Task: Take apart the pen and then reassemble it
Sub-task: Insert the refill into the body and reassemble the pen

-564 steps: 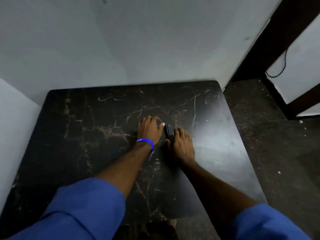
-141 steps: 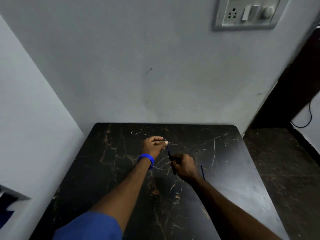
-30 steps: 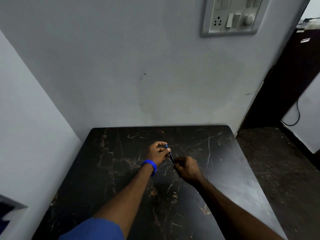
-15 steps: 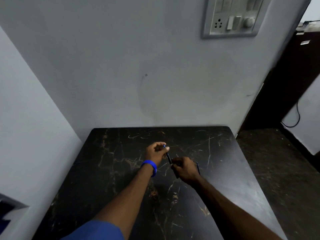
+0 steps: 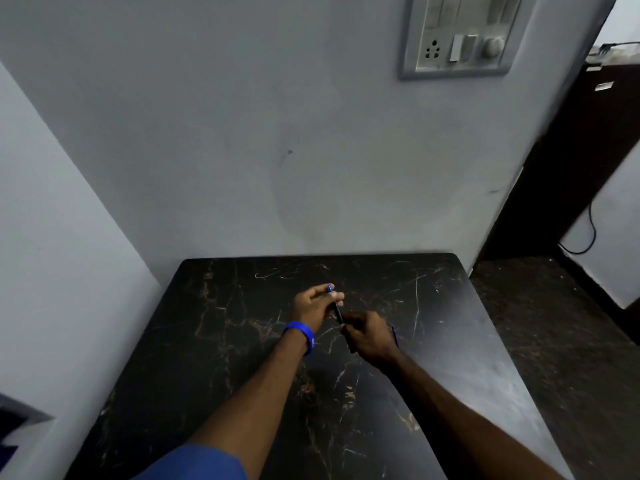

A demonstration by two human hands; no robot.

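Now both hands pinch the pen [image 5: 337,311] above the table [image 5: 450,306]. Left hand [image 5: 315,304] holds its far end, blue tip poking past the fingers. Right hand [image 5: 367,336] closes on the near end. A thin refill [image 5: 394,336] seems to lie just beside it. The pen looks light, stiff and smooth, so gripping both ends firmly is probably best.

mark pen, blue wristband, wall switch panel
pen [image 5: 337,311], head view, dark barrel between the two hands
blue wristband [image 5: 300,336], head view, band on the left wrist
wall switch panel [image 5: 457,36], head view, middle of the plate
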